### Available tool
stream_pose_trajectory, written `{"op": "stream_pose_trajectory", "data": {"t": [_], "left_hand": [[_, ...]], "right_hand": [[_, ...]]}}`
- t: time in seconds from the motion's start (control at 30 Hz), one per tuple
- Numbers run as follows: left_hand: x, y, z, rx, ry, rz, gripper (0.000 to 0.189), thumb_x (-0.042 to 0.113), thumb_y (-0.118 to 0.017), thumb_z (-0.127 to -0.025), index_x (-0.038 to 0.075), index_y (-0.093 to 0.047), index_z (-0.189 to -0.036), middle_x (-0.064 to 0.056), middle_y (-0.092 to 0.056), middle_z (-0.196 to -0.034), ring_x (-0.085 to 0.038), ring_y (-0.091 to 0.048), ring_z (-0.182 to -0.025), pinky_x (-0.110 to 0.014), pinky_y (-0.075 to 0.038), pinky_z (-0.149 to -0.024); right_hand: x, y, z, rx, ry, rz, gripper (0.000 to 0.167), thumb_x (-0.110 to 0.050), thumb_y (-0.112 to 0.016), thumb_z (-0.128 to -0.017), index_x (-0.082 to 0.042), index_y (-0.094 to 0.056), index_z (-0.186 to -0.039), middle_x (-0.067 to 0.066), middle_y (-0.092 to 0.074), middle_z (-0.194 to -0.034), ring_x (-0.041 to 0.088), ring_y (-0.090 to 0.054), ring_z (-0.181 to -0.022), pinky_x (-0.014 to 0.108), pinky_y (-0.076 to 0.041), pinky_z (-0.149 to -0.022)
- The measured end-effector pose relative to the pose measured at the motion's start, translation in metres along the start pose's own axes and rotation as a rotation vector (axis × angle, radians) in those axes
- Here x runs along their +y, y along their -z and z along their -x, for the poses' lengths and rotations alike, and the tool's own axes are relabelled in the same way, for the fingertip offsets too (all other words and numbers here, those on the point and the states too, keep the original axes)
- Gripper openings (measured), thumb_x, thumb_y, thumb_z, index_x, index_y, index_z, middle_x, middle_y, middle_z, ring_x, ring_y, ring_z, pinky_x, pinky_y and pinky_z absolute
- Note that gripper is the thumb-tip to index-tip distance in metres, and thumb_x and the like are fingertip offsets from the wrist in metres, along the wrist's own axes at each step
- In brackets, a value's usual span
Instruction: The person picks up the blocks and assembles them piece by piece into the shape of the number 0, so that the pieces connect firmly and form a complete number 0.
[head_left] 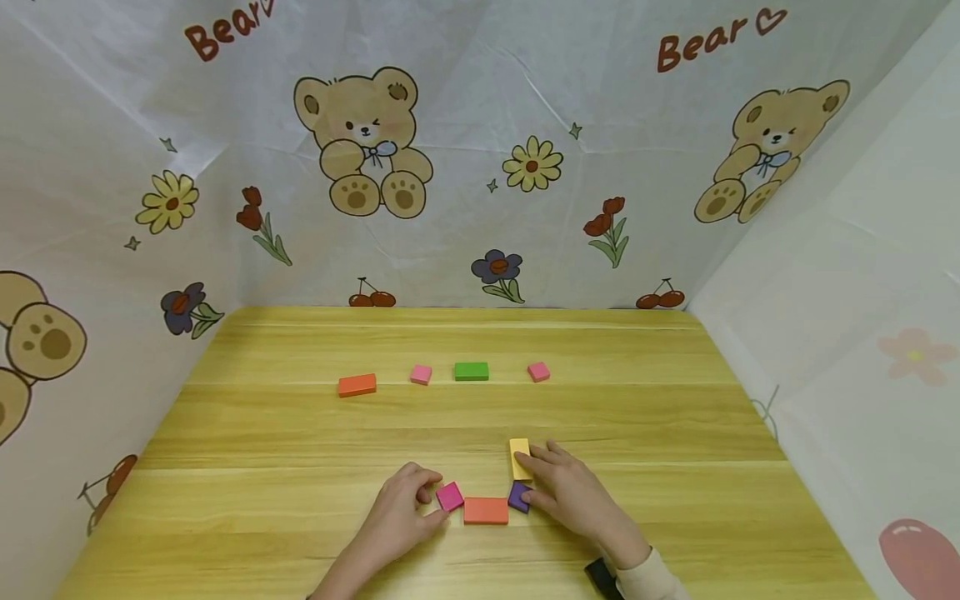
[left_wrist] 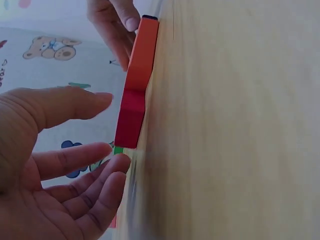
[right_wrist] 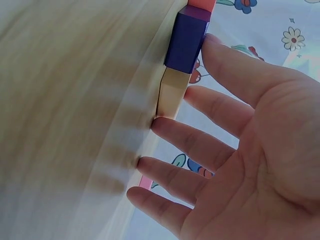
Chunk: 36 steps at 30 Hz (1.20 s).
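Note:
A red-orange rectangular block (head_left: 486, 511) lies on the table between a magenta square block (head_left: 450, 497) and a purple square block (head_left: 519, 497). From the purple one, a yellow rectangular block (head_left: 520, 459) extends away toward the far side. My left hand (head_left: 401, 512) is beside the magenta block, thumb and fingers spread around it; the left wrist view shows a gap between them and its side. On the right, my hand (head_left: 577, 496) rests its thumb on the purple block and its index fingertip on the yellow block. Its fingers are fairly straight, as the right wrist view shows.
Farther back lie an orange block (head_left: 357, 385), a pink block (head_left: 421, 375), a green block (head_left: 472, 372) and a second pink block (head_left: 538, 372). A bear-print sheet (head_left: 457, 250) stands behind the wooden table (head_left: 285, 433). A black strap (head_left: 602, 577) shows by the right sleeve (head_left: 651, 577).

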<state>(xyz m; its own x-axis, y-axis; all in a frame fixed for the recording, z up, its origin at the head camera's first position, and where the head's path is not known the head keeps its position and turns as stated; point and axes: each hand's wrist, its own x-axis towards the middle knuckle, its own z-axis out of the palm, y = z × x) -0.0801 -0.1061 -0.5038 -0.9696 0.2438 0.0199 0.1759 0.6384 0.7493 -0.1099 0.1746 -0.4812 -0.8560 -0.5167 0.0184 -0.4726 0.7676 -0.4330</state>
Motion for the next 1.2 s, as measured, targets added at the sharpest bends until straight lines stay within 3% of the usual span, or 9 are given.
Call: {"op": "stream_pose_trajectory", "data": {"t": [0.17,0.37,0.5,0.67,0.8,1.0,1.2], "left_hand": [[0.0,0.017,-0.005,0.041,0.048,0.028,0.04,0.014,-0.083,-0.076,0.003,-0.069,-0.111,-0.001,-0.061,-0.098,-0.013,-0.057,-0.086,-0.024,-0.052,-0.073],[-0.005,0.05,-0.025,0.177,0.117,-0.004,0.043,0.016,-0.081,-0.079,0.006,-0.068,-0.118,-0.008,-0.062,-0.113,-0.027,-0.058,-0.101,-0.038,-0.051,-0.082],[-0.02,0.074,-0.045,0.252,0.136,-0.018,0.049,0.018,-0.078,-0.082,0.004,-0.063,-0.127,-0.015,-0.056,-0.124,-0.035,-0.054,-0.103,-0.042,-0.046,-0.081],[-0.042,0.099,-0.068,0.316,0.168,0.007,0.052,0.013,-0.074,-0.085,-0.001,-0.056,-0.133,-0.022,-0.046,-0.134,-0.043,-0.044,-0.121,-0.057,-0.04,-0.098],[-0.06,0.109,-0.081,0.311,0.219,0.024,0.052,0.012,-0.07,-0.089,-0.002,-0.052,-0.136,-0.026,-0.04,-0.14,-0.046,-0.037,-0.13,-0.061,-0.035,-0.105],[-0.084,0.111,-0.091,0.264,0.266,0.023,0.057,0.013,-0.068,-0.09,-0.004,-0.046,-0.14,-0.028,-0.041,-0.139,-0.047,-0.041,-0.125,-0.059,-0.039,-0.101],[-0.089,0.107,-0.092,0.215,0.291,0.02,0.063,0.012,-0.068,-0.09,-0.005,-0.041,-0.143,-0.029,-0.042,-0.139,-0.047,-0.043,-0.125,-0.058,-0.04,-0.102]], "right_hand": [[0.001,0.0,0.0,-0.007,-0.008,0.0,0.05,-0.027,-0.07,-0.09,-0.007,-0.059,-0.134,0.024,-0.054,-0.139,0.053,-0.044,-0.13,0.068,-0.04,-0.099],[0.004,-0.001,0.0,0.004,-0.003,0.016,0.05,-0.028,-0.07,-0.09,-0.007,-0.059,-0.134,0.024,-0.054,-0.139,0.052,-0.044,-0.13,0.067,-0.04,-0.099],[0.004,-0.002,0.0,0.007,0.004,0.023,0.05,-0.029,-0.07,-0.09,-0.008,-0.06,-0.134,0.023,-0.054,-0.139,0.052,-0.045,-0.129,0.065,-0.04,-0.1],[0.004,-0.003,-0.002,0.013,0.017,0.027,0.05,-0.029,-0.07,-0.09,-0.008,-0.06,-0.134,0.024,-0.055,-0.138,0.052,-0.046,-0.129,0.064,-0.041,-0.101],[0.004,-0.004,-0.001,0.011,0.019,0.033,0.05,-0.028,-0.07,-0.089,-0.008,-0.06,-0.134,0.024,-0.055,-0.138,0.052,-0.046,-0.128,0.064,-0.041,-0.1],[0.004,-0.005,0.0,0.01,0.013,0.029,0.05,-0.028,-0.071,-0.089,-0.008,-0.06,-0.134,0.024,-0.055,-0.138,0.052,-0.046,-0.128,0.064,-0.041,-0.1],[0.003,-0.004,0.0,0.004,0.005,0.019,0.05,-0.027,-0.071,-0.089,-0.008,-0.061,-0.133,0.024,-0.055,-0.138,0.052,-0.046,-0.129,0.065,-0.041,-0.099]]}}
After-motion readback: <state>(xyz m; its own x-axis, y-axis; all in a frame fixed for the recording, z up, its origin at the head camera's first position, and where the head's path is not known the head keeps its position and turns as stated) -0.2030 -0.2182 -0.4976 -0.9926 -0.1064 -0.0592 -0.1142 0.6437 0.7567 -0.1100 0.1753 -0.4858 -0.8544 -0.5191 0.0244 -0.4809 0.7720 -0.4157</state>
